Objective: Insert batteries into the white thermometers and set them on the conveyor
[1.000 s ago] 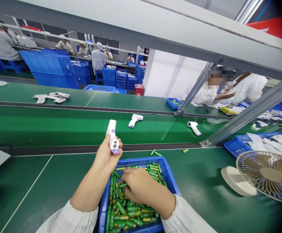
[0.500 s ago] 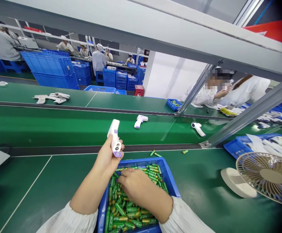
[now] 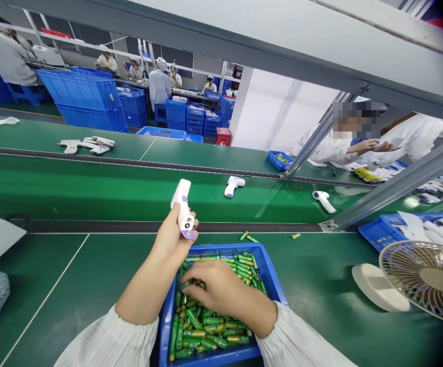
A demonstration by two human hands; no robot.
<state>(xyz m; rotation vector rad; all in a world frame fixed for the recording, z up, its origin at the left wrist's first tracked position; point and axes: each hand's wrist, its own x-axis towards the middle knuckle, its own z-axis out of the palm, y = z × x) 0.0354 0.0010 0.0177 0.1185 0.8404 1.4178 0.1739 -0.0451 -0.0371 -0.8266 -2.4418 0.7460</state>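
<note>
My left hand (image 3: 175,237) is closed around a white infrared thermometer gun (image 3: 182,199) and holds it above the back edge of the battery bin. The gun's lens end faces me, and a purple part sticks out at its lower end. My right hand (image 3: 216,285) is inside the blue bin (image 3: 277,280), over many green-and-gold batteries (image 3: 214,329). Its thumb and fingers are pinched together at a battery on the left side of the pile; the fingertips are partly hidden.
Two thermometer guns (image 3: 234,186) (image 3: 324,201) lie on the green conveyor (image 3: 91,188). Loose batteries (image 3: 252,238) lie behind the bin. A beige fan (image 3: 427,278) and a blue tray of white guns (image 3: 382,229) stand at right. A metal post (image 3: 393,183) rises there; co-workers sit beyond.
My right hand has lifted slightly, and its thumb now shows apart from the pile. The left hand still holds the thermometer gun in nearly the same place. The view has shifted a little.
</note>
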